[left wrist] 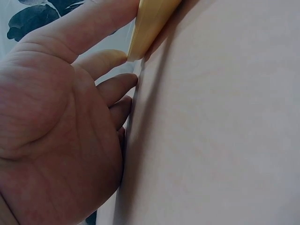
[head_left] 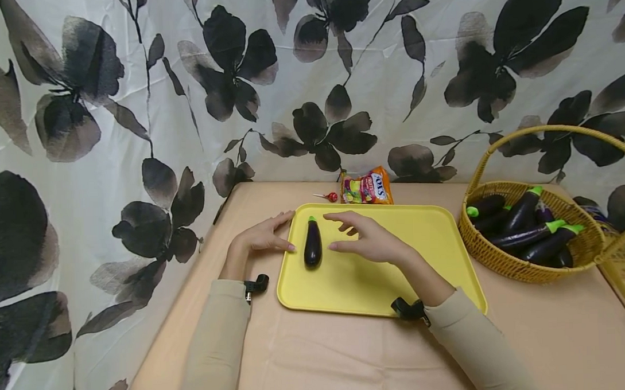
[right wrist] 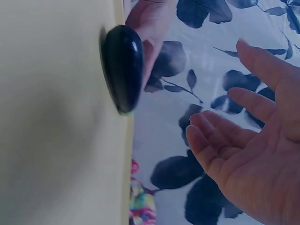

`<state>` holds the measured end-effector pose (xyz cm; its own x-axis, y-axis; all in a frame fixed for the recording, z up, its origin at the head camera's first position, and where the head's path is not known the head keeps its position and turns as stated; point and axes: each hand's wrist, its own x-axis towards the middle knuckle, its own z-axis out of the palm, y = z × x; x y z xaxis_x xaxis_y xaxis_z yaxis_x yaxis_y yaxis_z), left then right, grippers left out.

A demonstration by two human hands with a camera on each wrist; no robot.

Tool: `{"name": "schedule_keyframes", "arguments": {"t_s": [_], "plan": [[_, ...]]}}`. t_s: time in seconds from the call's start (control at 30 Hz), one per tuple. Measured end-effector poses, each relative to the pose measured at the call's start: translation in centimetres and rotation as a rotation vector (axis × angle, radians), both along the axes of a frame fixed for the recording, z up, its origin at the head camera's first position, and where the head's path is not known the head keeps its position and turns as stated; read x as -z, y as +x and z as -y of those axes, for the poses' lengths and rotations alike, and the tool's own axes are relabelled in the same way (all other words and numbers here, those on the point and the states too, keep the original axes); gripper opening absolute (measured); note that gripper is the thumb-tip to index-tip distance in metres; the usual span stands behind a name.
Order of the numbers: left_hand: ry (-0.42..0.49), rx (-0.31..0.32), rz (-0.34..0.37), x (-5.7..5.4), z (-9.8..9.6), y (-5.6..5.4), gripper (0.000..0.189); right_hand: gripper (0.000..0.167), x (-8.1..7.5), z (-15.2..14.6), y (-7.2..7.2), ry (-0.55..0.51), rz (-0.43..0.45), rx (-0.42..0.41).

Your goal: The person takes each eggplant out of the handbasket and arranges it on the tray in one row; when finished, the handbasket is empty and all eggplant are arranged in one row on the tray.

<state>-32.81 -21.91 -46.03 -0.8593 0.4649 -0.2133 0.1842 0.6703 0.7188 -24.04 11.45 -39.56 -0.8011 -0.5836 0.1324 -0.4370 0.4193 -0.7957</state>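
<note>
A dark purple eggplant (head_left: 312, 244) with a green stem end lies lengthwise near the left side of a yellow tray (head_left: 378, 296). My left hand (head_left: 259, 234) is at the tray's left edge, its thumb and fingertips touching the rim, fingers extended. In the left wrist view, the left hand (left wrist: 61, 112) meets the tray's edge (left wrist: 150, 28) with thumb and forefinger. Over the tray, just right of the eggplant, my right hand (head_left: 368, 236) hovers with loosely bent fingers and holds nothing. The right wrist view shows the eggplant (right wrist: 123, 70) apart from the right hand (right wrist: 262, 140).
A wicker basket (head_left: 522, 274) with a tall handle stands at the right, holding several eggplants (head_left: 526, 239). Behind the tray lie an orange candy bag (head_left: 366, 187) and a red lollipop (head_left: 332, 197). Floral cloth (head_left: 308, 63) hangs behind the table (head_left: 318, 355).
</note>
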Motion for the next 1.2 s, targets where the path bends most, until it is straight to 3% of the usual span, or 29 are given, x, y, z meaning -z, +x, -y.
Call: {"name": "schedule_keyframes", "arguments": {"t_s": [0.13, 0.4, 0.73, 1.0, 1.2], "plan": [[-0.011, 0.002, -0.016, 0.0, 0.2, 0.0, 0.115, 0.068, -1.0, -2.2, 1.0, -0.024, -0.061, -0.011], [0.001, 0.022, -0.038, 0.2, 0.2, -0.2, 0.116, 0.066, -3.1, -5.9, 1.6, -0.041, -0.160, 0.063], [-0.001, 0.017, -0.035, 0.1, 0.1, -0.1, 0.115, 0.065, -4.2, -10.1, 1.4, -0.054, -0.250, 0.238], [-0.012, 0.014, -0.023, 0.0, 0.0, -0.3, 0.115, 0.063, -5.7, -14.4, 1.6, 0.025, -0.280, 0.388], [-0.009, 0.019, -0.021, 0.0, 0.0, -0.6, 0.115, 0.062, -6.0, -18.2, 1.5, 0.048, -0.301, 0.508]]}}
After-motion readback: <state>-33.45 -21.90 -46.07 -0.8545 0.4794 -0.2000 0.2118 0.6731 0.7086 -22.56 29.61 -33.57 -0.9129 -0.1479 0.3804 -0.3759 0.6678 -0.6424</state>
